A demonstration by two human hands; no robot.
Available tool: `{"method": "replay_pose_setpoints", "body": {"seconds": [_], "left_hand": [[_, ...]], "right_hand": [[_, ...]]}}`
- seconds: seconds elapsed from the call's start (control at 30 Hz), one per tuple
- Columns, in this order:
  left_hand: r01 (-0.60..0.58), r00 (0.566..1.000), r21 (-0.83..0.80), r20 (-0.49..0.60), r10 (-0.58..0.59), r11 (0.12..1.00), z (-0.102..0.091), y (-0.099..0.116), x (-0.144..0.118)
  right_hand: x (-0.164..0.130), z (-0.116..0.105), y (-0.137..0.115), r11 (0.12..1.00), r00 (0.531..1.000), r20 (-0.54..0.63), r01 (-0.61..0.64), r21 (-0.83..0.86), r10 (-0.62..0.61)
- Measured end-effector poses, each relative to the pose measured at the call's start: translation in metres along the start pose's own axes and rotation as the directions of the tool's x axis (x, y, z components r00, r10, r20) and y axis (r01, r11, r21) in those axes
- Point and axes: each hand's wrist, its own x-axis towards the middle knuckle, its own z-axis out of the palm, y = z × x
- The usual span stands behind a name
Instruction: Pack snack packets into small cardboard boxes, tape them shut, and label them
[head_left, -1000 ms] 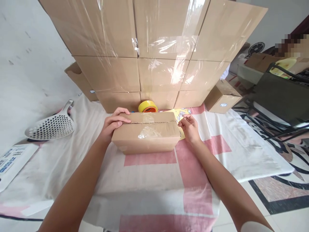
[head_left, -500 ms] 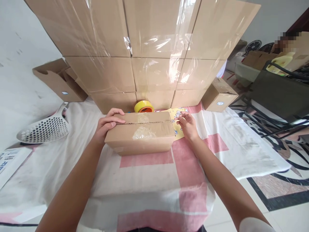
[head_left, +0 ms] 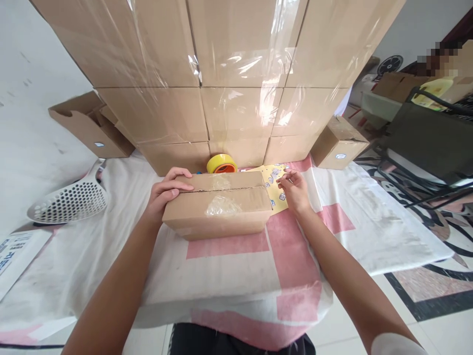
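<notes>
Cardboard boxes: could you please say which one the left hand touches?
The front box, nearer than the yellow tape roll; the left hand touches only this one.

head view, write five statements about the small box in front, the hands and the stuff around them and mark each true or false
1. The left hand touches the small box. True.
2. The right hand lies flat on the small box's top. False: it is off the box, beside its right end, near the yellow patterned sheet.
3. The yellow tape roll is behind the small box, by the large carton stack. True.
4. The perforated scoop is at the picture's right. False: it is at the left.
5. Shiny clear tape shows on the small box. True.
</notes>
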Motion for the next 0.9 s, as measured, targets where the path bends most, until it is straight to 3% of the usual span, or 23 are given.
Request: {"method": "replay_pose_setpoints", "body": {"seconds": [0.2, 0.47, 0.9], "left_hand": [[0.009, 1.0, 0.001, -0.012, -0.009, 1.0, 0.001, 0.001, 0.0], [0.013, 1.0, -0.032, 0.014, -0.012, 0.999, 0.0, 0.001, 0.0], [0.047, 0.999, -0.026, -0.016, -0.047, 0.999, 0.002, 0.005, -0.001]], "right_hand": [[0.002, -0.005, -0.004, 1.0, 0.995, -0.1, 0.003, -0.031, -0.007], [0.011, -0.014, 0.0, 0.989, 0.997, -0.073, -0.02, -0.145, 0.01], [0.01, -0.017, -0.005, 0.992, 0.993, -0.058, -0.103, -0.068, 0.099]]}}
